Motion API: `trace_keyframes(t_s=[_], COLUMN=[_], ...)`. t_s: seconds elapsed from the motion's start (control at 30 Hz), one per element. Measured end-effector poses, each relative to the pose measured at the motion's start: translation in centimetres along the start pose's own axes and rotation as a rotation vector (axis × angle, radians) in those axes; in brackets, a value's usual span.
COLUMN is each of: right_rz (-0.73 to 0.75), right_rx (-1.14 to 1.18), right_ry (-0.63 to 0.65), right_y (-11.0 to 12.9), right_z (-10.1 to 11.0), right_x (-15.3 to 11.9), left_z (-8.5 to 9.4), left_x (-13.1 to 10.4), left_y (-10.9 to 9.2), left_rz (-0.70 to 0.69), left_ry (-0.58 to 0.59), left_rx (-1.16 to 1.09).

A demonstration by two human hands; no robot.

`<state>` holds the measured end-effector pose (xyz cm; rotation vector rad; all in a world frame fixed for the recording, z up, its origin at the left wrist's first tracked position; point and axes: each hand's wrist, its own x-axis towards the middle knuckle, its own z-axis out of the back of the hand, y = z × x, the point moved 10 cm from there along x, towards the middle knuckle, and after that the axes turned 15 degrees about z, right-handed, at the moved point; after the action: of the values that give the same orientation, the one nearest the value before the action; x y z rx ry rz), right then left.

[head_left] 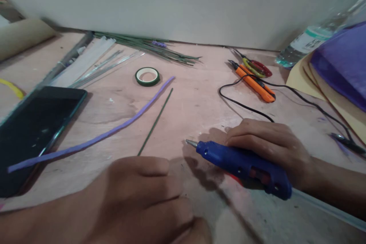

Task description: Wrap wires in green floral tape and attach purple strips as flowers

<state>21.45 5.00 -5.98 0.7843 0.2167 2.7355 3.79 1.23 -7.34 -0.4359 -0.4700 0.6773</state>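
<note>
My right hand (pixel 274 148) is wrapped round a blue hot glue gun (pixel 243 164), its metal nozzle pointing left over the table. A clear glue stick (pixel 323 206) sticks out of its back end. At the bottom, my left hand (pixel 143 202) is closed, with a thin green floral wire (pixel 156 122) rising from behind its knuckles; the lower end is hidden in the hand. Beyond it lies a long purple strip (pixel 114 129), one end across a black phone (pixel 42 114). Near the strip's far tip rests a roll of green tape (pixel 147 76).
Green wires (pixel 171 53) and clear glue sticks (pixel 85 61) lie at the back. An orange cutter (pixel 254 84) and scissors (pixel 256 66) lie at right, under a black cord (pixel 303 97). A water bottle (pixel 309 40) and purple sheets (pixel 343 61) stand beyond.
</note>
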Motion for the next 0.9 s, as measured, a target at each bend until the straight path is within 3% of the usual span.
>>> trace_keyframes(t_s=[0.07, 0.1, 0.23, 0.4, 0.67, 0.9], right_rz=[0.007, 0.013, 0.037, 0.016, -0.027, -0.012], right_rx=[-0.001, -0.001, 0.010, 0.039, 0.100, 0.116], right_ry=[-0.003, -0.005, -0.007, 0.021, 0.010, -0.029], right_y=[0.0, 0.0, 0.2, 0.0, -0.3, -0.4], right_z=[0.0, -0.1, -0.3, -0.8, -1.0, -0.5], right_x=[0.1, 0.1, 0.4, 0.5, 0.1, 0.3], left_z=[0.8, 0.4, 1.1, 1.3, 0.8, 1.2], left_x=[2.8, 3.4, 5.3, 5.7, 5.8, 5.8], left_y=[-0.6, -1.4, 0.1, 0.8, 1.5, 1.5], left_rz=[-0.097, -0.221, -0.222, -0.199, -0.140, -0.154], left_ry=[0.051, 0.161, 0.171, 0.117, 0.175, 0.131], left_rx=[0.004, 0.010, 0.106, 0.128, 0.113, 0.098])
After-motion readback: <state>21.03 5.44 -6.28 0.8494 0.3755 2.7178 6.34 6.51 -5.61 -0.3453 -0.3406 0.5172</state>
